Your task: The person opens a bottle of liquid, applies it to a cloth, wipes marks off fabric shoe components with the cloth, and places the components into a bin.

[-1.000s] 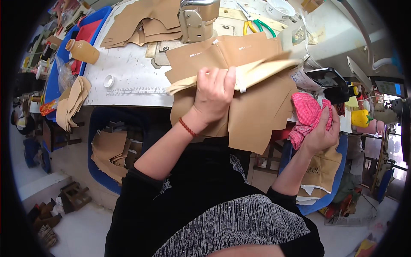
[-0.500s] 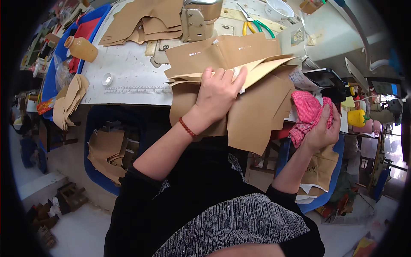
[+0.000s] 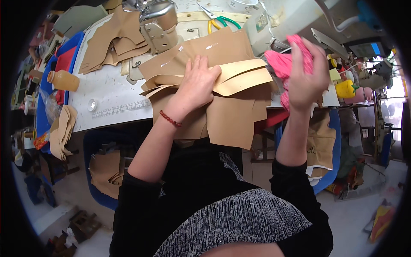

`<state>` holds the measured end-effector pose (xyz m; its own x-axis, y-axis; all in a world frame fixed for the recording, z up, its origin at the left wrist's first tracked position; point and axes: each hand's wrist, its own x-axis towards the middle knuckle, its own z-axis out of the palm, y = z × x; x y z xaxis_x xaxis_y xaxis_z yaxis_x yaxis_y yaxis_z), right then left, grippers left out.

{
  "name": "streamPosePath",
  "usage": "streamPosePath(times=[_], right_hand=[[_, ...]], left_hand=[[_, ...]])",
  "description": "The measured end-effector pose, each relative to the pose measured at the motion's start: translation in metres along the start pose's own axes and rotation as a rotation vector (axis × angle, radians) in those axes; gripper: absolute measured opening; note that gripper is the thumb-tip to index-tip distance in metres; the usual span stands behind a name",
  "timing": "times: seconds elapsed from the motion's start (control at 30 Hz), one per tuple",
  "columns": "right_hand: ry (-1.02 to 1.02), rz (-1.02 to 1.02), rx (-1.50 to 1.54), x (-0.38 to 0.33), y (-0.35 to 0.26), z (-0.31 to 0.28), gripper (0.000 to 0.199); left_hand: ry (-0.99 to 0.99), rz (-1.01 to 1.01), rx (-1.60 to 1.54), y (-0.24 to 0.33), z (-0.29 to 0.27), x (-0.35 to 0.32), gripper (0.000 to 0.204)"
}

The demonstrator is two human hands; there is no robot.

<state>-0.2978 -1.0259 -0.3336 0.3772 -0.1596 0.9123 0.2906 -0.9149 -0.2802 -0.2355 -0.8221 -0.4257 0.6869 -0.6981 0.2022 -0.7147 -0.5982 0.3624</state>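
Note:
My left hand (image 3: 198, 85), with a red bead bracelet at the wrist, is closed over the folded edges of brown leather-like panels (image 3: 233, 122). Their lighter tan undersides (image 3: 244, 77) show along the fold, beside my thumb. The panels lie stacked on the white table and hang over its front edge. A bunched pink cloth (image 3: 280, 64) is gripped in my right hand (image 3: 309, 79), raised to the right of the panels. That hand is slightly blurred, and its fingers partly hide the cloth.
A sewing machine head (image 3: 158, 32) stands behind the panels, with scissors (image 3: 220, 21) to its right. More cut pieces (image 3: 113, 40) lie at the back left. A ruler strip (image 3: 122, 109), a jar (image 3: 63, 80) and blue bins (image 3: 334, 160) are around the table.
My right hand has lifted the pink cloth up from beside the table's right edge. The fold under my left hand has spread toward me, showing more tan underside. The whole view has shifted.

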Motion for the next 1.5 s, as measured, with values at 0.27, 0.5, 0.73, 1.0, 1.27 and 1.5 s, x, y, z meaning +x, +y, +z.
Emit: streamPosePath(times=[0.27, 0.5, 0.73, 1.0, 1.27, 1.5], right_hand=[[-0.298, 0.0, -0.11, 0.016, -0.005, 0.077, 0.016], [-0.501, -0.051, -0.217, -0.004, 0.006, 0.118, 0.02], [-0.573, 0.19, 0.048, -0.027, 0.02, 0.128, 0.024], [-0.671, -0.084, -0.035, -0.049, 0.023, 0.133, 0.023], [-0.739, -0.14, -0.067, -0.055, 0.021, 0.142, 0.021], [-0.838, -0.201, -0.196, -0.054, 0.021, 0.147, 0.015]], left_hand=[[-0.06, -0.066, 0.062, 0.003, 0.003, 0.001, 0.047], [-0.11, -0.1, 0.104, 0.002, 0.002, 0.004, 0.047], [-0.104, -0.122, 0.116, 0.005, 0.001, 0.0, 0.048], [-0.006, -0.077, 0.06, -0.001, 0.01, -0.003, 0.043], [0.029, -0.038, 0.076, -0.001, 0.009, -0.004, 0.042], [0.057, -0.03, 0.109, -0.006, 0.014, -0.005, 0.04]])
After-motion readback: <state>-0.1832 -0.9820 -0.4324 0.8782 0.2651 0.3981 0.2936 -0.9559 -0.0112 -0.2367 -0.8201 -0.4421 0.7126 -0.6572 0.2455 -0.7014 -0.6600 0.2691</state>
